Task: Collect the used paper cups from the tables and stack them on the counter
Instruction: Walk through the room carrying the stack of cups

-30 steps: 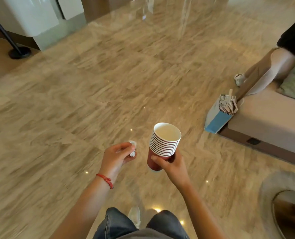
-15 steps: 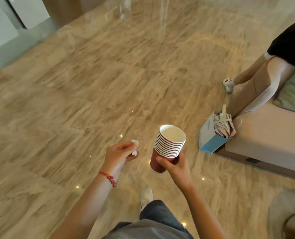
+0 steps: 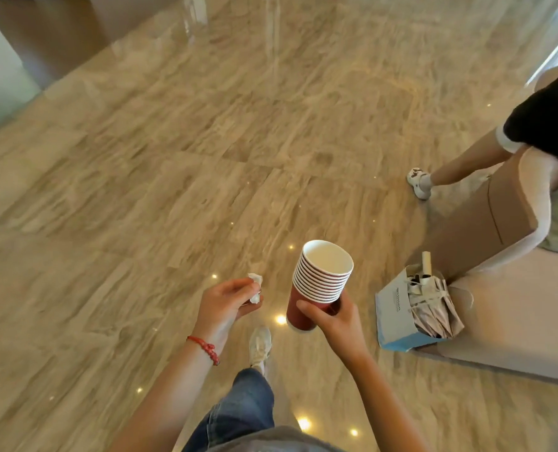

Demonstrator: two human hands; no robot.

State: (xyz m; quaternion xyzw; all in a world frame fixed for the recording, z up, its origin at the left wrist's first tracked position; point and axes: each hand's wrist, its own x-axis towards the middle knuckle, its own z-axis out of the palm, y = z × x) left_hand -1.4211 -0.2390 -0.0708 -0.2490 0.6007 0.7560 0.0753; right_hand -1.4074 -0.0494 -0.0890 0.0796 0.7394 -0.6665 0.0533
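Observation:
My right hand grips a stack of several nested red paper cups with white rims, held upright at waist height over the floor; the top cup looks empty. My left hand, with a red cord bracelet at the wrist, pinches a small crumpled white tissue just left of the stack. No table or counter is in view.
Polished beige marble floor stretches ahead. At right stands a beige sofa with a seated person's leg stretched out. A blue-and-white paper bag holding a folded umbrella sits on the floor by the sofa. A wall base lies far left.
I have walked forward; the sofa, bag and seated person have drawn nearer on the right. The floor stand at far left has left the view. Both hands keep their holds.

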